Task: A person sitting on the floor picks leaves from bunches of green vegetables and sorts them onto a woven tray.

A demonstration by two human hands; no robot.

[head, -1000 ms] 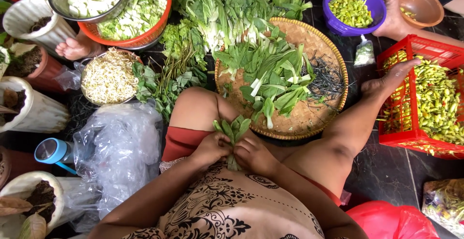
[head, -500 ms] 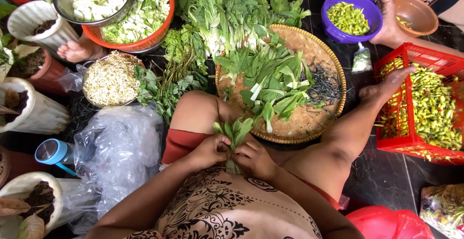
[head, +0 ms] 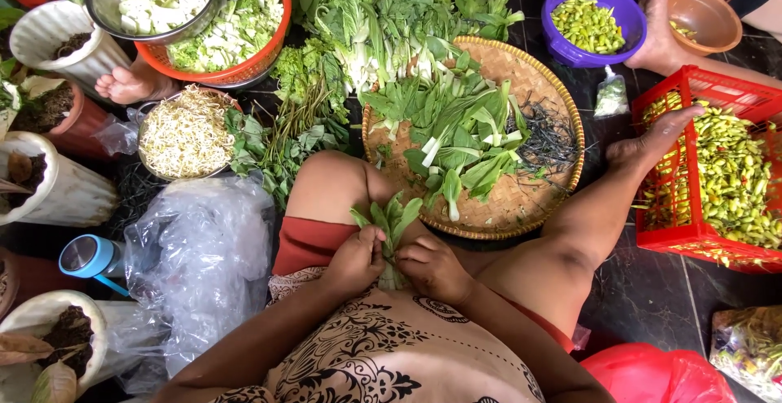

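Gripping a small bunch of greens [head: 389, 222] at its stems, left hand [head: 356, 260] and right hand [head: 433, 266] pinch it over the lap, leaves pointing toward the woven tray [head: 547, 93].

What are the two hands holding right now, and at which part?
Both hands, left hand and right hand, hold a small bunch of leafy greens by the stem end; the leaves fan upward above the grip.

I see a dark tiled floor [head: 643, 297] carrying a woven tray [head: 521, 207], red crate [head: 692, 240], purple bowl [head: 599, 52], orange basket [head: 269, 44] and clear plastic bags [head: 204, 264].
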